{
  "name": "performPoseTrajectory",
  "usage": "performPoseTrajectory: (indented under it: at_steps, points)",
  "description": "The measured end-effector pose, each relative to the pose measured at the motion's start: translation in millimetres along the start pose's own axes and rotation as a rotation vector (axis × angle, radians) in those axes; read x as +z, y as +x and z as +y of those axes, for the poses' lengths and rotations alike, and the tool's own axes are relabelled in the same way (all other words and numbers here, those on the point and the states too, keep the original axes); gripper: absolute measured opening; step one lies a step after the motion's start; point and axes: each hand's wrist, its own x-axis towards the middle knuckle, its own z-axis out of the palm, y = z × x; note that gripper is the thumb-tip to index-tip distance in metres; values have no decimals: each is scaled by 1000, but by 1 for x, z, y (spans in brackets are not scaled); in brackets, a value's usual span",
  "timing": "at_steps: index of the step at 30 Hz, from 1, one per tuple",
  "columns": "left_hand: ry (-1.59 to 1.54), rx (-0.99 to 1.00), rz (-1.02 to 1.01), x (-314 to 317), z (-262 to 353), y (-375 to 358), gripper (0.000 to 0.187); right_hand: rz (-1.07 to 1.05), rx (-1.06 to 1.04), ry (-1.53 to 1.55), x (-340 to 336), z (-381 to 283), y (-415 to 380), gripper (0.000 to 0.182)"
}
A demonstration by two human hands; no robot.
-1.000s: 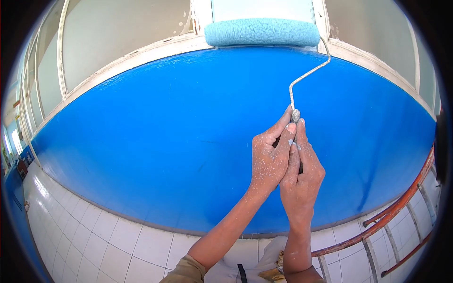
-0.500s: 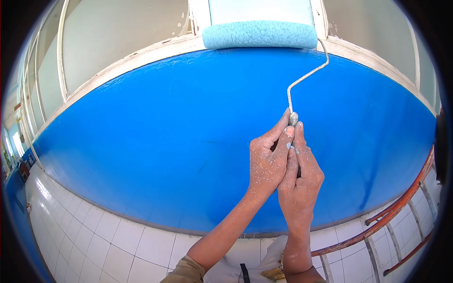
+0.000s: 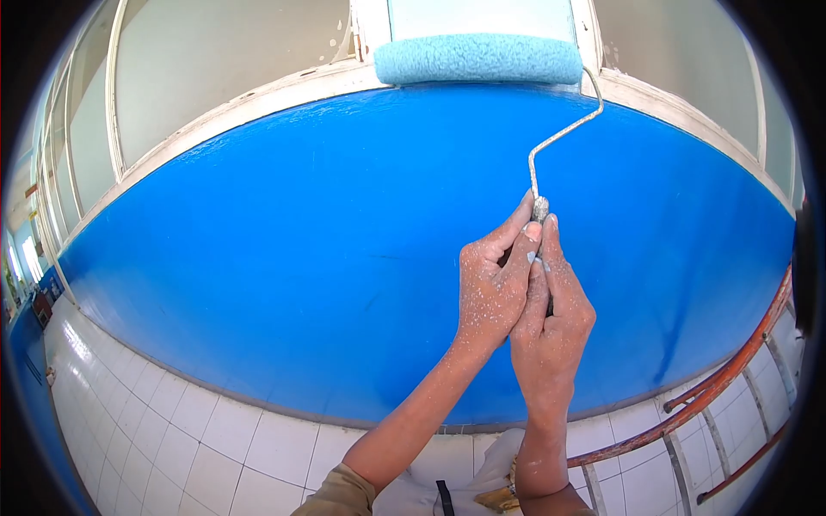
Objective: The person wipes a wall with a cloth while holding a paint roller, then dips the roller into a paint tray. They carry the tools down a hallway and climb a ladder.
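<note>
Barely any change over the last second: view dipped and came back, and your roller cover [image 3: 478,58] rode along with it, still lined up with the top border of the blue wall [image 3: 301,241]. I read that as you holding position, no real stroke travel. Can't tell if the nap is pressed on the surface or just off it.

Grip: left hand [image 3: 494,285] and right hand [image 3: 553,331] side by side, touching, fingers of both closed round the handle [image 3: 540,209]; most of it is hidden.

Cover sits level, overlapping the white window frame [image 3: 284,101]. Nap is pale turquoise, fluffy, no deep blue showing on the visible side. Wire arm [image 3: 565,133] is cranked, whitish and speckled, joining the cover at its right end.
</note>
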Motion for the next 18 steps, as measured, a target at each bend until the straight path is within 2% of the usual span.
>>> performPoseTrajectory:
  at_steps: [18]
  points:
    - [32,-16,-23,-2,-5,-13,40,5,3,-48,-2,1,-10,41]
